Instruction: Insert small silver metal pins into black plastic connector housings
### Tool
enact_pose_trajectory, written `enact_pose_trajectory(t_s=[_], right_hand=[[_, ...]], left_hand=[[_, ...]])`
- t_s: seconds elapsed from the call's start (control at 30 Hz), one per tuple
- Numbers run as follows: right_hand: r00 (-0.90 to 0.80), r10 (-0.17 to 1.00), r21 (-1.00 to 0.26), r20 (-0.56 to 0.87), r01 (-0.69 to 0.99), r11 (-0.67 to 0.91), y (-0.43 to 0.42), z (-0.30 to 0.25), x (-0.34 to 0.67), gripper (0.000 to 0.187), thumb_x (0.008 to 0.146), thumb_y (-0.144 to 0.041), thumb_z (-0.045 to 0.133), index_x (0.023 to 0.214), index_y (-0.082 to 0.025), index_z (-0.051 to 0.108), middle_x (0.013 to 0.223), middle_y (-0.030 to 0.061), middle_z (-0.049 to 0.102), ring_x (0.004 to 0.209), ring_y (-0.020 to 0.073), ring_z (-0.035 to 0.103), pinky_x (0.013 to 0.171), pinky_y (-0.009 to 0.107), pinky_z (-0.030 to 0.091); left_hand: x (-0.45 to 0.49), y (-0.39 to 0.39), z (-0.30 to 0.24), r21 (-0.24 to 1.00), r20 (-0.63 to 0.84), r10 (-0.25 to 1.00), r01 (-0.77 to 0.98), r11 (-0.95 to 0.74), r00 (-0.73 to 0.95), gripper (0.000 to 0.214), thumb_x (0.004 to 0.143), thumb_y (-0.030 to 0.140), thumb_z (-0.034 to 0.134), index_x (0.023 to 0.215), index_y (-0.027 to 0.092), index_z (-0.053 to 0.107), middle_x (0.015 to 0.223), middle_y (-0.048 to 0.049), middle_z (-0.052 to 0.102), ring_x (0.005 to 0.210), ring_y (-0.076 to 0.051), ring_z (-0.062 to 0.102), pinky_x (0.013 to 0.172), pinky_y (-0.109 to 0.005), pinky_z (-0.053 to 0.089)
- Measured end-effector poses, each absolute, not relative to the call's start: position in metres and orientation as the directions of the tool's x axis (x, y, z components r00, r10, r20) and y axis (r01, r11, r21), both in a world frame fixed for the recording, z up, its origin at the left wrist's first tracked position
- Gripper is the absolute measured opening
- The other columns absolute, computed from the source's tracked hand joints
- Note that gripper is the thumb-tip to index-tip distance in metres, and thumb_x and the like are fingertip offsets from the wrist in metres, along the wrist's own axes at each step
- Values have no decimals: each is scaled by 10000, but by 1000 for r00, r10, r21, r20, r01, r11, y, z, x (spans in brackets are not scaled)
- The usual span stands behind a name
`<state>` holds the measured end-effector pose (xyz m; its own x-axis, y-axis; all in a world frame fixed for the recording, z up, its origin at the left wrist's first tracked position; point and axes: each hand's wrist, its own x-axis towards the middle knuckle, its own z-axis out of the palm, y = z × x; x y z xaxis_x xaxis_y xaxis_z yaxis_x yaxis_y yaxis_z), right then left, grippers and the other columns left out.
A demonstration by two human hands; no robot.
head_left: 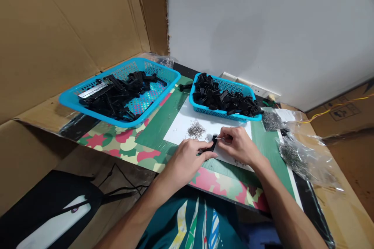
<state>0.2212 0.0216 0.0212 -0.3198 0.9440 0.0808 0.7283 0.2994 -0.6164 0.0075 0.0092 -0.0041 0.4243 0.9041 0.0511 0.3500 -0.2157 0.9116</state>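
Observation:
My left hand [188,159] is closed around a small black plastic part [213,144], holding it over a white sheet [181,126] on the table. My right hand [238,146] pinches a thin metal pin or spring against the top of that part. A small heap of tiny metal springs [196,129] lies on the sheet just beyond my hands.
Two blue baskets hold black plastic parts: a large one [76,99] at the left and a smaller one [248,90] behind my hands. Clear bags of metal pieces [295,155] lie at the right. Cardboard walls [58,27] stand at the left.

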Motion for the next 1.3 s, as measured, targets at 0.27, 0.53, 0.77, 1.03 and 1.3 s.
enact_pose_trajectory(t_s=[0.27, 0.53, 0.77, 1.03, 1.3], right_hand=[[-307, 947, -654, 94, 698, 292, 21, 18, 225, 78, 824, -165, 599, 776, -168, 661, 599, -45, 523, 571, 110, 432, 578, 242, 310], [-311, 948, -654, 61, 705, 273, 20, 15, 225, 98, 854, -171, 564, 773, -177, 617, 644, -18, 576, 598, 126, 471, 586, 246, 326], [-293, 950, -624, 110, 723, 296, 19, 11, 227, 90, 859, -206, 581, 775, -182, 605, 662, -12, 593, 601, 126, 494, 594, 240, 344], [-310, 949, -632, 66, 723, 280, 20, 16, 225, 126, 861, -213, 570, 737, -191, 563, 627, -27, 539, 588, 122, 445, 578, 247, 320], [-329, 944, -670, 21, 697, 258, 22, 20, 226, 173, 876, -192, 584, 706, -183, 552, 621, -50, 451, 604, 111, 373, 560, 246, 284]], left_hand=[[7, 9, -12, 930, 49, 910, 314, -192, 412, 264, 903, 291, 787, 1156, 238, 840, 1153, -56, 833, 1037, -251, 785, 867, -305, 600], [7, 8, -10, 933, 58, 900, 297, -203, 431, 212, 930, 299, 760, 1116, 240, 846, 1085, -44, 843, 957, -235, 788, 801, -288, 586], [8, 7, -8, 930, 51, 903, 310, -199, 427, 227, 924, 292, 773, 1135, 246, 842, 1121, -49, 837, 1025, -246, 783, 840, -294, 587], [8, 8, -3, 925, 64, 893, 310, -221, 445, 156, 942, 283, 750, 1048, 243, 858, 1041, -40, 844, 938, -230, 780, 790, -289, 568], [8, 9, -5, 923, 68, 896, 312, -224, 439, 213, 934, 269, 741, 1118, 241, 845, 1105, -55, 839, 998, -247, 774, 790, -295, 581]])
